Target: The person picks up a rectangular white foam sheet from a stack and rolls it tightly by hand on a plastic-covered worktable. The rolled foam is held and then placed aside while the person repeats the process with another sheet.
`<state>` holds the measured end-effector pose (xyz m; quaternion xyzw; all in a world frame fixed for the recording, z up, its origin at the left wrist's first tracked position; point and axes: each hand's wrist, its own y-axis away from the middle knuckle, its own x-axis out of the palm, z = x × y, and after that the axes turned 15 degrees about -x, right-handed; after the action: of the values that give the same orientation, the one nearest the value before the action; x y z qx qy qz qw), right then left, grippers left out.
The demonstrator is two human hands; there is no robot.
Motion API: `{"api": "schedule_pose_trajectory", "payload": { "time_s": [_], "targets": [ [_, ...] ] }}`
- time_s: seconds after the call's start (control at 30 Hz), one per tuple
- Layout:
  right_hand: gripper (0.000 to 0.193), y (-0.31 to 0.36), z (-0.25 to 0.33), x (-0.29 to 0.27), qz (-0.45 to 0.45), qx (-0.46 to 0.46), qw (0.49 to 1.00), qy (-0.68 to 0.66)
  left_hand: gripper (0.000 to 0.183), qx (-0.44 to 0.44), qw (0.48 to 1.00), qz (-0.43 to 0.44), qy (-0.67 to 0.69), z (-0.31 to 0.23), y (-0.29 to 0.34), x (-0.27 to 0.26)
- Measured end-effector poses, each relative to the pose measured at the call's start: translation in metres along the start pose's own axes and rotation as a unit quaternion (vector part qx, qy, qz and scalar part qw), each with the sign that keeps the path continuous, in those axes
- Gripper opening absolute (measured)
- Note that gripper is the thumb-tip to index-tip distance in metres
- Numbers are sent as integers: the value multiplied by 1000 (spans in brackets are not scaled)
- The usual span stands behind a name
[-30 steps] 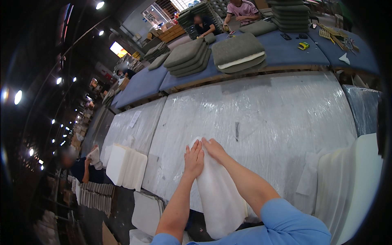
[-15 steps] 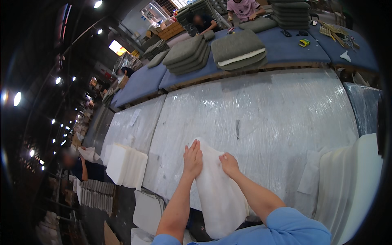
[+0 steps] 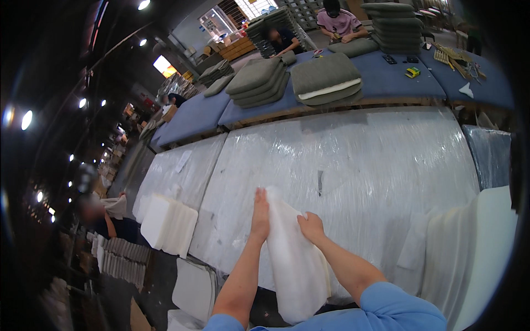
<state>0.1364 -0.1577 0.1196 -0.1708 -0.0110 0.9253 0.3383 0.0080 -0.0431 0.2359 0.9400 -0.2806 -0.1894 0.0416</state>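
A long white padded piece point(image 3: 295, 265), soft and cloth-like on its surface, lies tilted between my arms. Its narrow far end rests over the plastic-covered table point(image 3: 259, 154), and its wide end reaches back to my body. My left hand point(image 3: 260, 214) lies flat along its left edge near the tip, fingers stretched out and pressed to the side. On the opposite side my right hand point(image 3: 311, 227) has its fingers curled round the right edge, pinching the white material.
White foam pads stand stacked at the right point(image 3: 469, 248) and the left point(image 3: 168, 225). Grey-green cushions point(image 3: 256, 83) sit on the blue table point(image 3: 386, 83) beyond. A co-worker in pink point(image 3: 339, 25) and one in dark clothes point(image 3: 284, 41) work there; another person point(image 3: 113, 220) handles white cloth at left.
My left hand has turned edge-on against the padded piece, its fingers now upright along the side. The right hand keeps its hold. The whole view has shifted slightly downward at the far side.
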Motion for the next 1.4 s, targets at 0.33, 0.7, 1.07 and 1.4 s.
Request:
{"api": "schedule_pose_trajectory", "payload": {
  "time_s": [0.33, 0.7, 1.07, 1.4],
  "targets": [
    [29, 9, 28, 6, -11, 16, 987, -157, 48, -271, 913, 73, 297, 67, 85, 51],
    [15, 45, 125, -77, 72, -141, 908, -388, 60, 63, 981, 2, 183, 30, 176, 64],
    [11, 116, 46, -89, 124, -44, 925, -357, 64, 59, 988, 64, 127, 53, 248, 77],
    [28, 103, 19, -81, 156, 12, 923, -352, 70, -229, 825, 214, 470, 39, 224, 90]
  ]
}}
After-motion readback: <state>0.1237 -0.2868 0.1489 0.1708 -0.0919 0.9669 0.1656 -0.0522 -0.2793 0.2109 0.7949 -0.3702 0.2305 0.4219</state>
